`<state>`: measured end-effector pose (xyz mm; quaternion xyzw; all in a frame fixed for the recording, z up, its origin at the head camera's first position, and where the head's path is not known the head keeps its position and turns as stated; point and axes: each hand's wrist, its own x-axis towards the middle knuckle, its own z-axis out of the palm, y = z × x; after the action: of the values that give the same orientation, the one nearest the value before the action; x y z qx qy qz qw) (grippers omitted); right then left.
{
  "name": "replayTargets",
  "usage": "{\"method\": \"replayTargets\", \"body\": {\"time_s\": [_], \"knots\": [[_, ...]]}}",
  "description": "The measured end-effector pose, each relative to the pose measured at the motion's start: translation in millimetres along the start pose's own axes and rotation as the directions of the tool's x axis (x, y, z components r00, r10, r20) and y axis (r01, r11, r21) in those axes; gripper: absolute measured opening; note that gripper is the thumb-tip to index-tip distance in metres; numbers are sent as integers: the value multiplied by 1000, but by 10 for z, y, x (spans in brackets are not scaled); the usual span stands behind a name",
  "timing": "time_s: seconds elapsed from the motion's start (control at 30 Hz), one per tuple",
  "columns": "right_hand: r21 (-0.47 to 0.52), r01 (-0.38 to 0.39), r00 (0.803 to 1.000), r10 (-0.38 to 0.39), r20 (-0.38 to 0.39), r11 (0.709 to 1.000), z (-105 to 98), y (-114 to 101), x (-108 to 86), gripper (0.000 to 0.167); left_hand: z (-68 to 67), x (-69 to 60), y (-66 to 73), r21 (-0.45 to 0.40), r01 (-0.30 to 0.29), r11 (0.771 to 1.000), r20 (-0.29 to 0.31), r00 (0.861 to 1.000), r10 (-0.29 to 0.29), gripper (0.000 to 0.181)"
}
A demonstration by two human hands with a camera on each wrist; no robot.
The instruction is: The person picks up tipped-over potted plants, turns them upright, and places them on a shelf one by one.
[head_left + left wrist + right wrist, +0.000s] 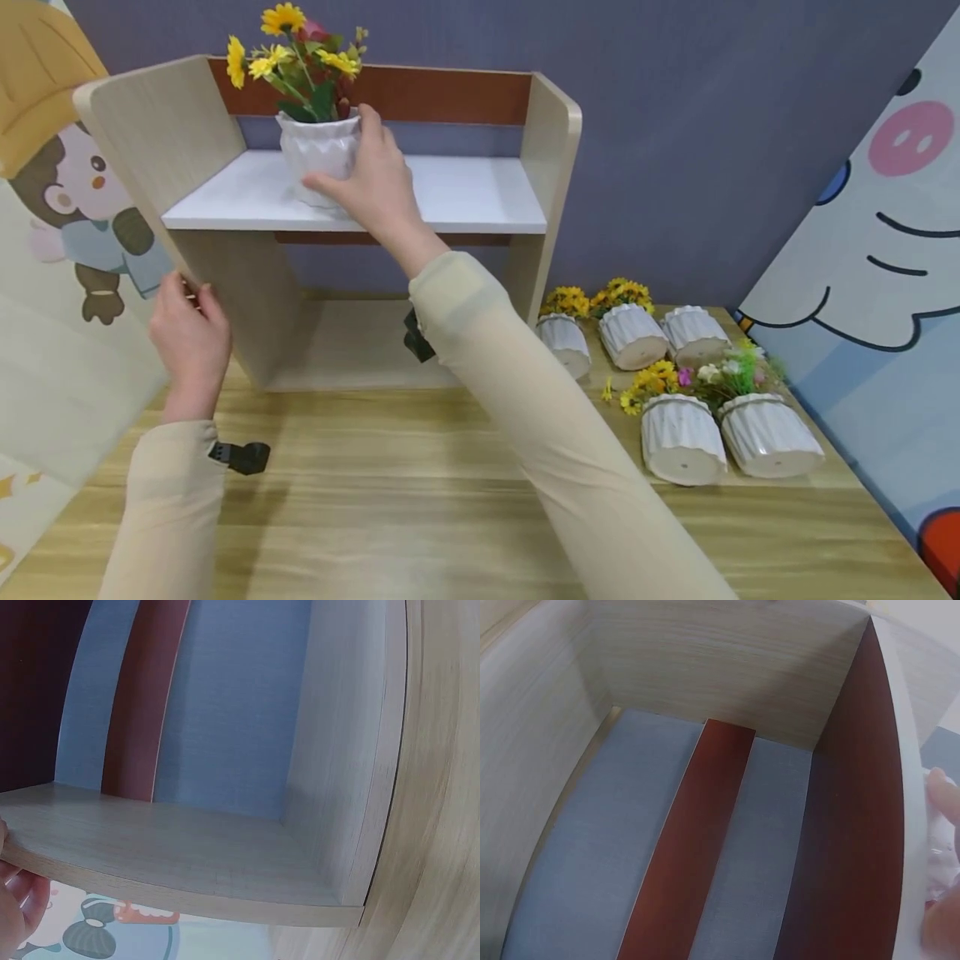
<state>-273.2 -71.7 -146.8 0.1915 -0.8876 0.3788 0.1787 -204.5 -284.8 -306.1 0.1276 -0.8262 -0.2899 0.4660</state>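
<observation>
My right hand [378, 187] grips a white flower pot [318, 154], thumb across the front of it, fingers at its right rim. Pot upright, left of my palm, over the left half of the white shelf [472, 196], base at the board near the front edge; cannot tell whether it bears full weight there. In the right wrist view only a sliver of pot and fingers shows past that board. My left hand [191, 337] lower down, well apart from the pot, pinching the front edge of the left side panel [161, 137], fingers bent on the outer face. Counts: one pot in hand, holding a bunch with at least four yellow blooms [282, 18], one reddish bloom [312, 32] and green leaves [322, 102]. Five more white pots [682, 437] on the tabletop [360, 492], right of the bookcase, all tipped on their sides with bases toward me: three behind, two in front. Yellow flowers at several of these; one bunch mixes pink, white and green. Bookcase: two side panels, one white shelf, one lower bay [345, 342], two brown back strips, the upper strip [450, 93] passing behind the held bunch. Two cartoon figures on the walls, one each side: yellow hat [48, 75] left, pink snout [911, 137] right.
</observation>
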Motion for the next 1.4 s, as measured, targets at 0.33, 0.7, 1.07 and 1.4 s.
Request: {"method": "replayTargets", "body": {"time_s": [0.33,0.7,1.07,1.4], "knots": [[-56,-57,997,59,39,997,67,-121,66,102,-35,-39,61,-10,10,1000,17,1000,-9,35],[-130,-66,994,77,79,989,109,-105,29,103,-23,-150,80,-24,-28,999,38,999,29,35],[-170,-38,982,69,177,985,19,-111,-8,105,-38,-119,105,-68,-38,997,30,999,40,34],[-224,-159,968,197,157,961,-69,-117,-138,95,-59,-131,137,-61,-21,998,76,997,25,36]]}}
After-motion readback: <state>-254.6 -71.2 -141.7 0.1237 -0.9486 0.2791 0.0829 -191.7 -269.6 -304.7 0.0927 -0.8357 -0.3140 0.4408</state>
